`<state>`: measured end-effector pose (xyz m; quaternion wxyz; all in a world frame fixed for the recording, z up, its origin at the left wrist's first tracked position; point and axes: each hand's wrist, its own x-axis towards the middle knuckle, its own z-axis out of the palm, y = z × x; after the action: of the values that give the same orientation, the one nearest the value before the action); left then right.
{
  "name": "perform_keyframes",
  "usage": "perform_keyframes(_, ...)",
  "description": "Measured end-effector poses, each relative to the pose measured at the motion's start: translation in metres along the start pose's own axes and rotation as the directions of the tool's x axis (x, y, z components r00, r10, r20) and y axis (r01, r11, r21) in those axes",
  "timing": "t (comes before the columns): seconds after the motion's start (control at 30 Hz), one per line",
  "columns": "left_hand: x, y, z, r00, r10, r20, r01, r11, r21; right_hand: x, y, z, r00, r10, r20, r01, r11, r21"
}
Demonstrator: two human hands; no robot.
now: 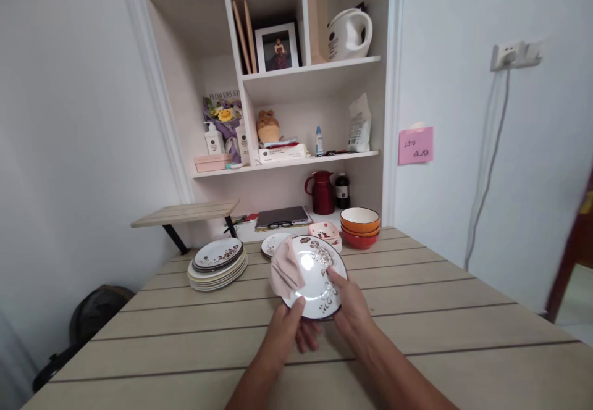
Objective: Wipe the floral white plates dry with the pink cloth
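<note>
A white plate (319, 277) with a dark rim and brown flower pattern is tilted toward me above the table. My left hand (288, 325) grips its lower left edge, thumb on top near the cloth and fingers underneath. On the right edge, my right hand (351, 302) holds the same plate, its thumb lying on the face. A pinkish cloth (286, 269) drapes over the plate's left side; whether fingers pin it from behind is hidden. Another patterned plate (274, 244) lies just behind, partly covered.
Stacked plates (217, 268) stand at the left of the slatted table (417, 311). Orange and red bowls (360, 228) are stacked at the back right, beside small patterned dishes (324, 231). Behind them are a red jug (322, 192), a dark bottle (341, 191) and a laptop (282, 216) with glasses.
</note>
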<state>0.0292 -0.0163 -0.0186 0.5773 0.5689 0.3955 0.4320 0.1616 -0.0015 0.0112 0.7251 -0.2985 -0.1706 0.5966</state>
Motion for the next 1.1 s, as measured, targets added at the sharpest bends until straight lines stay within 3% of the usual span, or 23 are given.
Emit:
perform_keyframes(0.2, -0.004, 0.01, -0.013, 0.995, 0.084, -0.045, -0.078, 0.989, 0.122, -0.004, 0.002, 0.004, 0.996, 0.071, 0.063, -0.074, 0.996, 0.049)
perform_keyframes(0.4, -0.009, 0.004, -0.016, 0.977, 0.128, 0.172, -0.173, 0.944, 0.28, 0.0, -0.008, 0.006, 0.984, 0.135, 0.118, -0.156, 0.968, 0.197)
perform_keyframes(0.5, -0.013, 0.006, -0.019, 0.949, 0.313, 0.045, -0.304, 0.864, 0.401, 0.003, -0.016, 0.006, 0.989, 0.089, 0.115, -0.115, 0.963, 0.244)
perform_keyframes(0.57, -0.014, 0.011, -0.022, 0.85, 0.505, -0.146, -0.391, 0.793, 0.466, 0.004, -0.019, 0.006, 0.995, 0.054, 0.084, -0.072, 0.969, 0.236)
perform_keyframes(0.63, -0.015, 0.016, -0.027, 0.693, 0.647, -0.318, -0.449, 0.733, 0.512, 0.004, -0.018, 0.006, 0.998, 0.026, 0.049, -0.035, 0.98, 0.197)
perform_keyframes(0.73, -0.011, 0.021, -0.034, 0.495, 0.695, -0.522, -0.482, 0.719, 0.501, 0.001, -0.011, 0.005, 0.999, 0.032, 0.012, -0.033, 0.992, 0.12)
perform_keyframes(0.8, -0.008, 0.021, -0.037, 0.424, 0.681, -0.597, -0.488, 0.727, 0.483, -0.002, -0.006, 0.006, 0.998, 0.062, 0.017, -0.063, 0.995, 0.073)
perform_keyframes(0.83, -0.007, 0.021, -0.038, 0.416, 0.677, -0.607, -0.488, 0.73, 0.479, -0.004, -0.004, 0.006, 0.997, 0.073, 0.025, -0.074, 0.996, 0.052)
perform_keyframes(0.9, -0.005, 0.021, -0.038, 0.466, 0.657, -0.592, -0.486, 0.75, 0.449, -0.008, -0.002, 0.007, 0.996, 0.076, 0.05, -0.076, 0.997, 0.015)
perform_keyframes(1.03, -0.006, 0.026, -0.032, 0.743, 0.457, -0.489, -0.415, 0.888, 0.199, -0.019, -0.006, 0.012, 0.984, 0.065, 0.165, -0.056, 0.997, -0.059)
perform_keyframes(1.1, -0.009, 0.029, -0.029, 0.834, 0.363, -0.416, -0.358, 0.929, 0.093, -0.024, -0.01, 0.014, 0.975, 0.05, 0.217, -0.031, 0.995, -0.093)
